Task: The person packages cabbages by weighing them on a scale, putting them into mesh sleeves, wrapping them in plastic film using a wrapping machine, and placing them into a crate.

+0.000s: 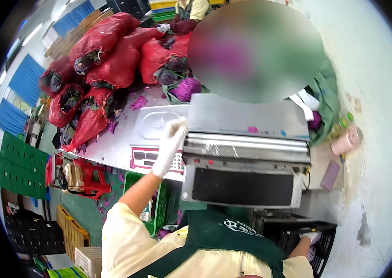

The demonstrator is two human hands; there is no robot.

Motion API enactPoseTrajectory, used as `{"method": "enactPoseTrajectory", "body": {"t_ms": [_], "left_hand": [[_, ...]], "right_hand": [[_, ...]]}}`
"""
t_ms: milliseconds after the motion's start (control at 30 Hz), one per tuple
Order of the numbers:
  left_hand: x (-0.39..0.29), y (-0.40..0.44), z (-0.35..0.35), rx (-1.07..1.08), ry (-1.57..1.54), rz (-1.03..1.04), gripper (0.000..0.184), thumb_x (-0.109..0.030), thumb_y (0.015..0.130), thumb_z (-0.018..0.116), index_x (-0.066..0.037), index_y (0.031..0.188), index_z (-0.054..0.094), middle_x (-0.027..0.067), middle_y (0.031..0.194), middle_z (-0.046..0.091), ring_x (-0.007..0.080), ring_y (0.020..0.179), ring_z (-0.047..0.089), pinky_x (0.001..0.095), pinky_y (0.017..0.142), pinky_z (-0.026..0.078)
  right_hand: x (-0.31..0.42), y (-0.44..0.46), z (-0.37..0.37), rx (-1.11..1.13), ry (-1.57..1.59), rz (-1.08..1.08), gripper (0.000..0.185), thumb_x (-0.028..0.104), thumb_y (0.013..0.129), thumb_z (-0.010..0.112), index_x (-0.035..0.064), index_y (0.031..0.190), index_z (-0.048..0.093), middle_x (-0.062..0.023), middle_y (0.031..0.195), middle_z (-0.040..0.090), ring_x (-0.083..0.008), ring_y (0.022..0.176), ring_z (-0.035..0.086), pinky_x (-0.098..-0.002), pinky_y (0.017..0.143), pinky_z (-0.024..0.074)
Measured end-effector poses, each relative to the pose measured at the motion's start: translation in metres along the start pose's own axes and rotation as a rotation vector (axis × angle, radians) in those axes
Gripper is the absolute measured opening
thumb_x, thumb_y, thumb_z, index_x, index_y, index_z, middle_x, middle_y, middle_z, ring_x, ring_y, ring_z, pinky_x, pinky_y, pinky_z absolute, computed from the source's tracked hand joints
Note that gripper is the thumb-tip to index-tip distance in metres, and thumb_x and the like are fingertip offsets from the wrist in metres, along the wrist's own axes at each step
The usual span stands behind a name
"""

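My left hand (pixel 171 143), in a white glove, is raised at the left edge of the wrapping machine (pixel 247 150), over the right part of the white scale (pixel 152 127). Its fingers look bent together at the machine's edge, and what they hold, if anything, is too small to name. Down at the lower right, my right hand (pixel 313 237), also gloved, reaches into a black crate (pixel 328 245). A purple rounded thing shows just below it; the fingers are mostly hidden. A scrap of purple leaf (pixel 253 129) lies on the machine's metal top.
Red net sacks (pixel 117 60) of purple cabbages pile up at the back left. One cabbage (pixel 186 89) lies behind the scale. A green crate (pixel 160 204) stands below the table's front edge. Across the table is a co-worker; a pink bottle (pixel 345 141) stands at right.
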State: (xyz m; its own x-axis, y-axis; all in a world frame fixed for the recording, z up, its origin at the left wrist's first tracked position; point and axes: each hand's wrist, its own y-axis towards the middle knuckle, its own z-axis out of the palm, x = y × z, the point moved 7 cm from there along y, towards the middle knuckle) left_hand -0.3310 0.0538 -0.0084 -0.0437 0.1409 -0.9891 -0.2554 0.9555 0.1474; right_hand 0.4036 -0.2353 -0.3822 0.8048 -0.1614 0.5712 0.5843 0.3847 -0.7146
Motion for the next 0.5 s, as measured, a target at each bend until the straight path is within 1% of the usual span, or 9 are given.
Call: {"method": "enactPoseTrajectory", "body": {"t_ms": [67,133,200,233,300,367,400,467,500], "left_hand": [[0.044,0.087,-0.053,-0.011,0.058,0.045,0.049,-0.012,0.087,0.066,-0.001,0.132,0.047,0.0111,0.110,0.060,0.0162,0.101,0.057,0.0312,0.091,0.046],[0.067,0.166,-0.073,-0.132,0.480,0.332,0.077,-0.024,0.076,0.077,-0.003,0.139,0.039,0.0212,0.122,0.054,0.0280,0.114,0.053,0.0374,0.097,0.043],[0.097,0.225,-0.066,-0.082,0.765,0.305,0.102,-0.035,0.063,0.085,-0.004,0.144,0.032,0.0308,0.133,0.044,0.0395,0.124,0.045,0.0419,0.103,0.038],[0.105,0.246,-0.058,-0.059,0.817,0.277,0.112,-0.043,0.056,0.086,-0.008,0.146,0.029,0.0347,0.137,0.037,0.0458,0.125,0.042,0.0445,0.104,0.037],[0.136,0.281,-0.043,-0.054,1.042,0.084,0.118,-0.050,0.051,0.086,-0.022,0.149,0.025,0.0295,0.144,0.031,0.0475,0.129,0.037,0.0494,0.104,0.036],[0.163,0.302,-0.036,0.006,1.131,-0.096,0.119,-0.054,0.049,0.085,-0.031,0.148,0.025,0.0240,0.149,0.026,0.0482,0.131,0.034,0.0529,0.104,0.036],[0.182,0.316,-0.040,-0.039,1.065,-0.074,0.115,-0.053,0.050,0.085,-0.028,0.147,0.029,0.0243,0.144,0.035,0.0456,0.127,0.041,0.0496,0.102,0.040],[0.212,0.350,-0.065,-0.050,0.752,-0.095,0.107,-0.052,0.052,0.084,-0.017,0.142,0.038,0.0224,0.135,0.047,0.0415,0.119,0.051,0.0457,0.100,0.043],[0.230,0.365,-0.087,-0.112,0.595,-0.096,0.100,-0.050,0.055,0.084,-0.012,0.138,0.043,0.0204,0.129,0.052,0.0381,0.115,0.054,0.0432,0.098,0.045]], "right_hand": [[-0.016,-0.030,0.030,0.113,-0.107,0.146,0.054,0.057,0.086,0.043,0.0143,0.111,0.063,-0.0075,0.116,0.062,-0.0298,0.107,0.057,-0.0507,0.095,0.0438],[-0.006,-0.041,0.035,-0.003,-0.216,-0.141,0.053,0.055,0.089,0.040,0.0126,0.111,0.063,-0.0099,0.111,0.064,-0.0322,0.100,0.061,-0.0499,0.087,0.0494],[0.001,-0.126,0.067,-0.546,-0.366,-0.166,0.052,0.049,0.092,0.038,0.0067,0.108,0.064,-0.0144,0.103,0.066,-0.0339,0.087,0.065,-0.0467,0.078,0.0541],[0.019,-0.102,0.052,-0.552,-0.518,-0.347,0.049,0.041,0.092,0.040,-0.0005,0.101,0.064,-0.0180,0.094,0.067,-0.0357,0.077,0.065,-0.0448,0.069,0.0563],[0.032,-0.088,0.062,-0.213,-0.620,-0.512,0.047,0.036,0.090,0.044,-0.0056,0.098,0.064,-0.0181,0.093,0.067,-0.0341,0.083,0.065,-0.0443,0.073,0.0542],[0.055,-0.099,0.090,-0.201,-1.611,-1.132,0.040,0.029,0.091,0.042,-0.0058,0.094,0.062,-0.0152,0.087,0.066,-0.0277,0.076,0.064,-0.0389,0.067,0.0545],[0.060,-0.087,0.089,-0.219,-1.033,-0.706,0.035,0.029,0.088,0.052,-0.0037,0.091,0.065,-0.0076,0.078,0.059,-0.0198,0.071,0.053,-0.0374,0.064,0.0452],[0.044,-0.104,0.133,-0.203,-0.861,-0.738,0.032,0.026,0.089,0.052,-0.0026,0.093,0.065,-0.0066,0.083,0.058,-0.0168,0.074,0.051,-0.0348,0.066,0.0435],[0.046,-0.104,0.153,-0.133,-1.063,-0.773,0.033,0.024,0.091,0.051,-0.0015,0.110,0.061,-0.0145,0.104,0.063,-0.0222,0.093,0.058,-0.0348,0.085,0.0485]]}}
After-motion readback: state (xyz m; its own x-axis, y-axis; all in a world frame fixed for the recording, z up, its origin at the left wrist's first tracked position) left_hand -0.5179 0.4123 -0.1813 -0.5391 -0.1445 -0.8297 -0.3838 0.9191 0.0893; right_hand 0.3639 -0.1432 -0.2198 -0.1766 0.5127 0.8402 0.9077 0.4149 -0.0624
